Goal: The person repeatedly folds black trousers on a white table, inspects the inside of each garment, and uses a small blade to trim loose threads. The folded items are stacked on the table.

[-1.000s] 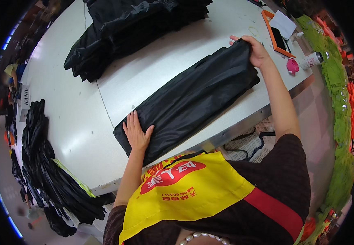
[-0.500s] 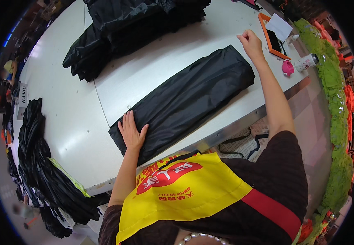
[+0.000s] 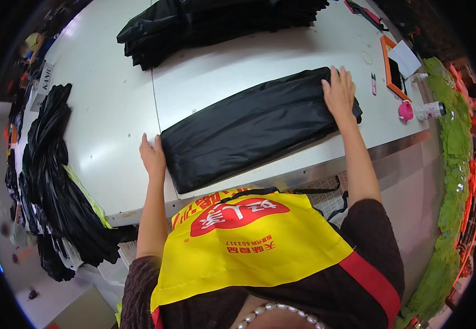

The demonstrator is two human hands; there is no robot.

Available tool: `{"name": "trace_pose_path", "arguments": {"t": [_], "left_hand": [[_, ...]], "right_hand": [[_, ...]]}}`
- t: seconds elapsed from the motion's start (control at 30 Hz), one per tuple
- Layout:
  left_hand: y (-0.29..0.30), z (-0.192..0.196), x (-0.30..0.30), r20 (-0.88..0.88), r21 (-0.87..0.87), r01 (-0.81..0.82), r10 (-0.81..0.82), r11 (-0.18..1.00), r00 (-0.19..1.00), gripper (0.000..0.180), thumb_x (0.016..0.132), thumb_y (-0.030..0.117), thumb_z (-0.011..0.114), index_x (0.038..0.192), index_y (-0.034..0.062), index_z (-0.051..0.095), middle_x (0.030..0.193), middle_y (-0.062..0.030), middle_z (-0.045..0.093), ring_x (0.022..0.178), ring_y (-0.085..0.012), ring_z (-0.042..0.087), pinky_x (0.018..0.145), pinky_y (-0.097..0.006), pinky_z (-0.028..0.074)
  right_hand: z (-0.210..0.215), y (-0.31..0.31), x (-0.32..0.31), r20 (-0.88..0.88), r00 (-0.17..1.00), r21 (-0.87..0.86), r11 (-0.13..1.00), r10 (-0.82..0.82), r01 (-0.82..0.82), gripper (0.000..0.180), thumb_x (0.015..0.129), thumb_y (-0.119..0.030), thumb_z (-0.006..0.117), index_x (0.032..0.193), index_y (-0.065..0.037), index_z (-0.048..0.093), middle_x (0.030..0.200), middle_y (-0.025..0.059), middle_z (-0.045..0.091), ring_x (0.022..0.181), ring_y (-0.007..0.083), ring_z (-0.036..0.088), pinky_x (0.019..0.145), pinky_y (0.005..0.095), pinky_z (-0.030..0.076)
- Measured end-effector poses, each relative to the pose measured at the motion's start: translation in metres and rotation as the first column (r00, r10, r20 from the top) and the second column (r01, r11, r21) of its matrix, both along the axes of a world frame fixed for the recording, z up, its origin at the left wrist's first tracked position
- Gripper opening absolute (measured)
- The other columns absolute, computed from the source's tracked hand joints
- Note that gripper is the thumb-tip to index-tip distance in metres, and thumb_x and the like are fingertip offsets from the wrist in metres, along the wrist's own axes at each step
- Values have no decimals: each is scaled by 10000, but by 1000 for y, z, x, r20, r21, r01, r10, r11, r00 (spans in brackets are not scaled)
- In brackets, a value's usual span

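A folded length of shiny black fabric [image 3: 249, 129] lies flat across the white table [image 3: 106, 131] in front of me, its long side running from lower left to upper right. Beside its left end is my left hand [image 3: 153, 155], fingers apart and pointing away from me, with the thumb side close to the fabric edge. My right hand [image 3: 339, 93] lies over the fabric's far right end, its fingers stretched out on the surface. Neither hand grips anything.
A stack of black fabric [image 3: 216, 27] sits at the back. More black garments [image 3: 57, 186] hang over the left edge. On the right are small snips [image 3: 373, 83], an orange tray [image 3: 390, 60] with a dark device, a pink cap [image 3: 405, 111] and a bottle [image 3: 430, 111]. Green fabric [image 3: 454, 142] lies beyond.
My left hand has slid off the fabric's top to its left end. My right hand, closed above the table before, has opened and come down onto the right end. The view has shifted.
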State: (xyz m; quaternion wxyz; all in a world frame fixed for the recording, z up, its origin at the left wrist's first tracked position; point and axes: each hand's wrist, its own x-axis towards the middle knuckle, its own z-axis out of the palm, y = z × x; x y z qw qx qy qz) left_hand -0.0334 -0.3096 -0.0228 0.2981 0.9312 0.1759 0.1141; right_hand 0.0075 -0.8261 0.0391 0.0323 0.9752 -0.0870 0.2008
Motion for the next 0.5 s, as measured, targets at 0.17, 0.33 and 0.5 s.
{"name": "trace_pose_path", "arguments": {"t": [0.17,0.33,0.5], "left_hand": [[-20,46,-55,-443,-515,-278,25,811,896,575,800,335,646,1209,-23,459,1013,-139,585,866,-214,577,739,-323,472],[0,58,-44,-204,-940,-149,-156,306,966,373,789,182,621,1091,-10,514,954,-135,616,812,-225,617,722,-357,522],[-98,227,-22,145,-974,184,-262,132,954,347,760,90,547,1081,-37,510,952,-170,611,838,-256,633,777,-366,532]], "right_hand": [[6,134,-41,219,857,958,66,466,-280,458,896,-183,526,1303,-3,414,1342,153,423,1214,216,434,989,310,353],[-67,180,-49,244,871,949,79,426,-305,383,887,-179,539,1218,9,500,1324,164,443,1126,230,514,902,283,429],[-86,226,-53,267,888,943,-293,374,-160,384,933,-253,461,1225,-8,509,1304,110,476,1199,215,439,1005,304,326]]}}
